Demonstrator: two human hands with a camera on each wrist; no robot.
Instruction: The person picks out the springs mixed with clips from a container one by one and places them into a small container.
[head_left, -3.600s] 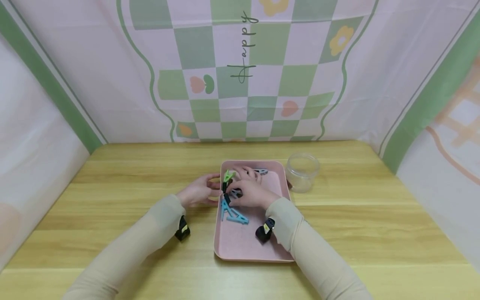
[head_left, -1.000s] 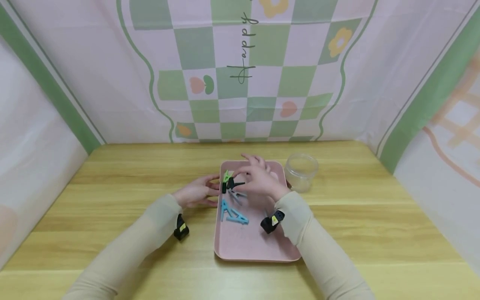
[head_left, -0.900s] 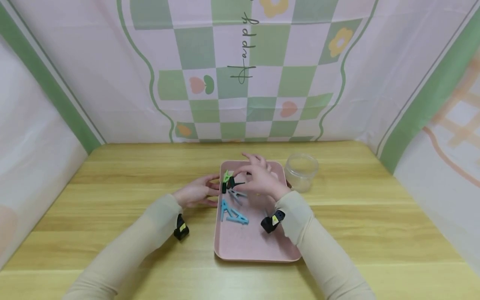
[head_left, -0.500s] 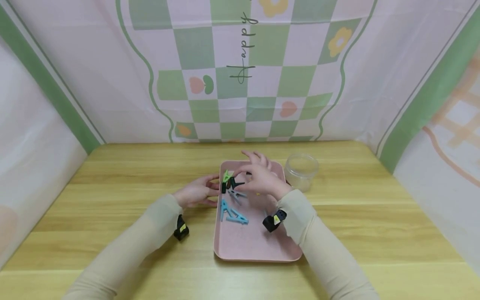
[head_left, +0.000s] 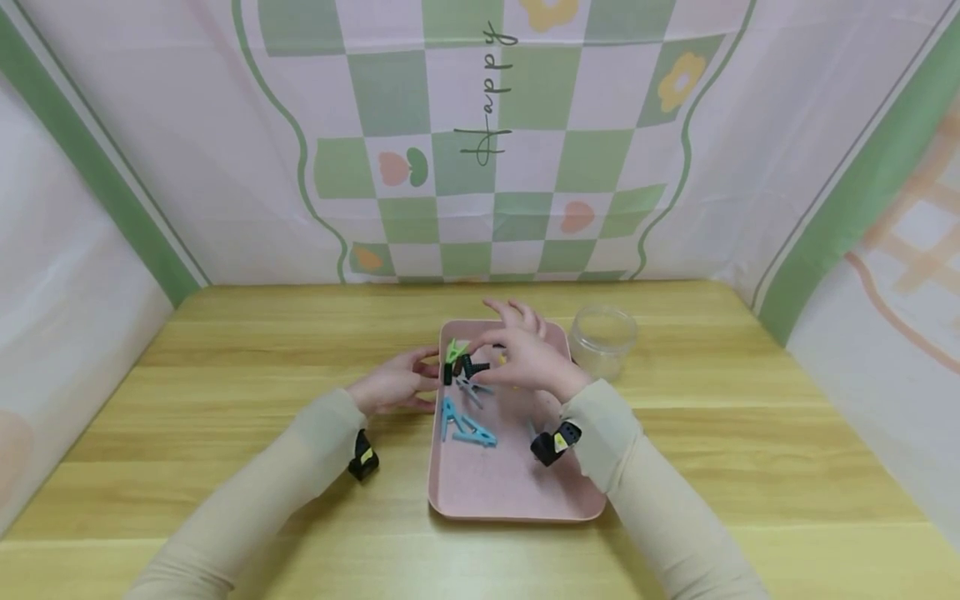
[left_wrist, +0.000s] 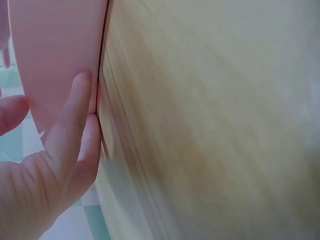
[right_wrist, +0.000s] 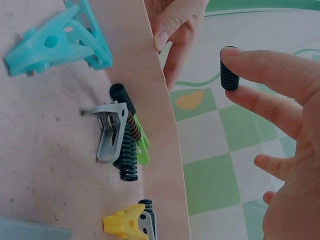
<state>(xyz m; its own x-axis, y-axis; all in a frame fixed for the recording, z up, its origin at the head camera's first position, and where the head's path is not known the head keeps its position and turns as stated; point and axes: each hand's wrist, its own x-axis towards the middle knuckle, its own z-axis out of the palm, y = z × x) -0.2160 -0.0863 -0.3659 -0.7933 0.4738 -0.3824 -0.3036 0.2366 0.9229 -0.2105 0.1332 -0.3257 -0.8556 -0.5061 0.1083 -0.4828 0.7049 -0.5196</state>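
My right hand (head_left: 525, 358) pinches a dark coil spring (right_wrist: 229, 70) between thumb and forefinger, over the far left part of the pink tray (head_left: 517, 492); its other fingers stick out. My left hand (head_left: 397, 383) touches the tray's left outer wall with extended fingers, spread along the wall in the left wrist view. Inside the tray below the spring, a grey clip (right_wrist: 112, 132) lies over more dark springs (right_wrist: 128, 165), a brownish spring (right_wrist: 134, 126) and a green clip (right_wrist: 143, 145). Nearer me are two light blue clips (head_left: 475, 433). A yellow clip (right_wrist: 125, 222) is partly hidden by my right hand in the head view.
A clear round jar (head_left: 603, 342) stands just right of the tray's far end. The tray sits on a wood-grain table (head_left: 262, 350), with a green and white checked cloth (head_left: 465, 167) hanging behind it.
My right hand was down among the pieces, over the grey clip; it has since risen and drawn right with the pinched spring, showing the grey clip. My left hand keeps its place.
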